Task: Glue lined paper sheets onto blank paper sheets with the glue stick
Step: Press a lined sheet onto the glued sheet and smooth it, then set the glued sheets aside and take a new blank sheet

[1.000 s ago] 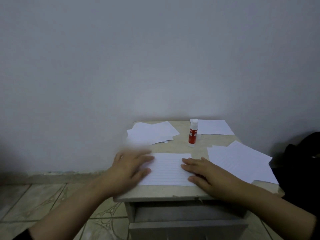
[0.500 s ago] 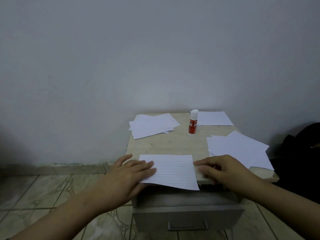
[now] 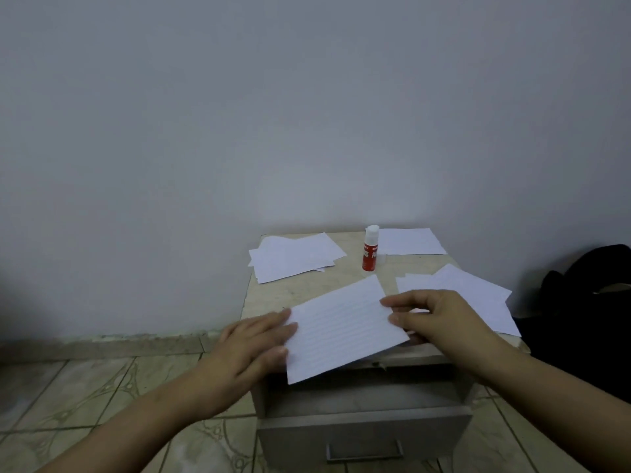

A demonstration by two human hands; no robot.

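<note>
Lined paper sheet (image 3: 345, 327), white with faint horizontal rules, is tilted, its near corner out past the front edge of the small cabinet (image 3: 273, 302) above the pulled-out drawer (image 3: 365, 435). The left hand (image 3: 254, 346) grips its left edge, fingers against the paper, thumb hidden beneath. The right hand (image 3: 440, 315) pinches the right edge between thumb and fingertips. Beyond, a loose pile of lined sheets (image 3: 478, 295) lies on the right. Farther back a red glue stick (image 3: 370, 248) with a white cap stands upright, between a stack of blank sheets (image 3: 293, 256) at left and a single sheet (image 3: 409, 241) at the wall.
</note>
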